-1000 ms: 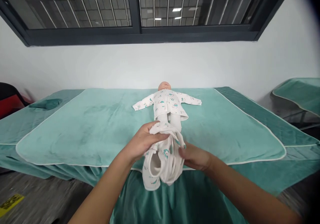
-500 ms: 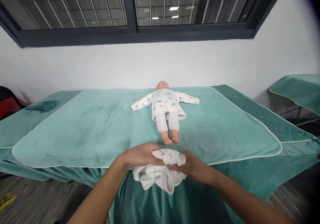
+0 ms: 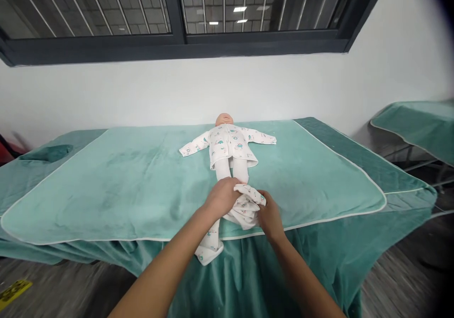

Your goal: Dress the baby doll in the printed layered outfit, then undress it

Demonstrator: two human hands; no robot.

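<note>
Both the left hand (image 3: 223,197) and the right hand (image 3: 270,217) curl nearly closed on a bunched garment (image 3: 246,215) between them. Just beyond lies a doll (image 3: 229,142). Uneven pulling could twist the garment's loose end (image 3: 210,250), hanging on both hands' near side.

Bright wall (image 3: 142,91), glare spots in window (image 3: 179,15), dk R edge.

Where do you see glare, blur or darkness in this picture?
Head view: white glare patches show in the barred window; the right edge darkens to black, most at the upper corner; the floor looks smeared at lower right; prints on the held trousers and jacket are visible.
</note>
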